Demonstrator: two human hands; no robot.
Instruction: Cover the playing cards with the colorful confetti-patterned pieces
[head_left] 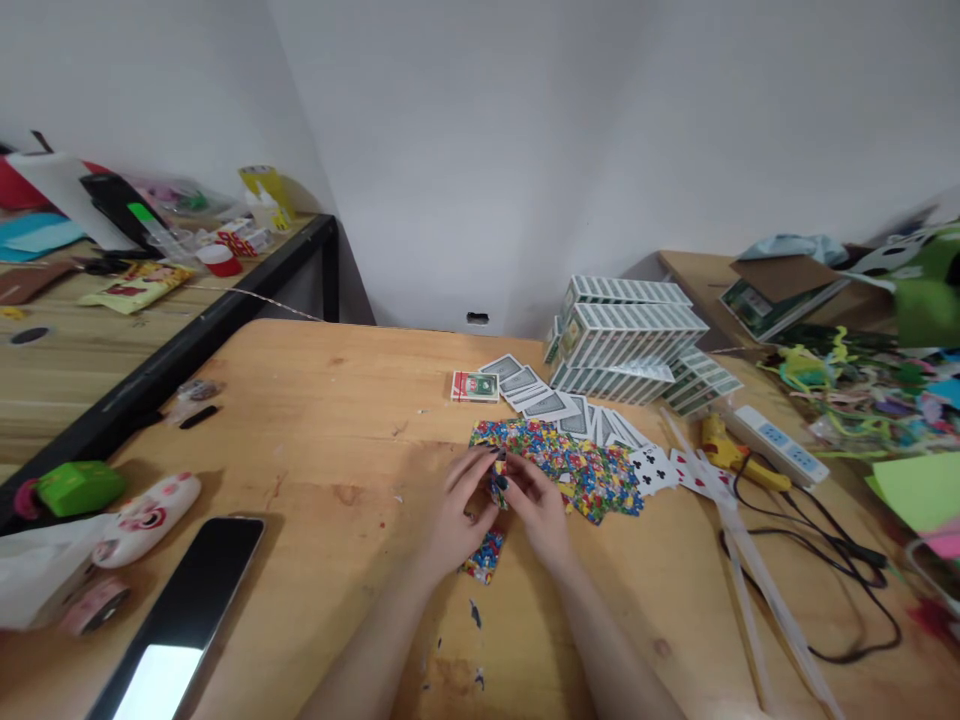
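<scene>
My left hand (459, 512) and my right hand (543, 508) meet over the middle of the wooden table, fingertips closed together. Between them shows a small piece with a multicoloured pattern, mostly hidden by the fingers. Just beyond and right of my hands lies a row of overlapping colourful patterned cards (600, 470). Below my left hand, one colourful patterned card (487, 557) lies on the tabletop, partly covered. Behind the row, playing cards (551, 402) are spread face down, and a playing card with clubs (651, 470) lies face up at its right end.
A card box (475, 386) lies behind my hands, with stacked boxes (630, 335) behind right. On the right are a yellow glue gun (739, 462), glue sticks (757, 570), a power strip (780, 445) and looped cable. A phone (184, 620) lies at left, near a green object (81, 488).
</scene>
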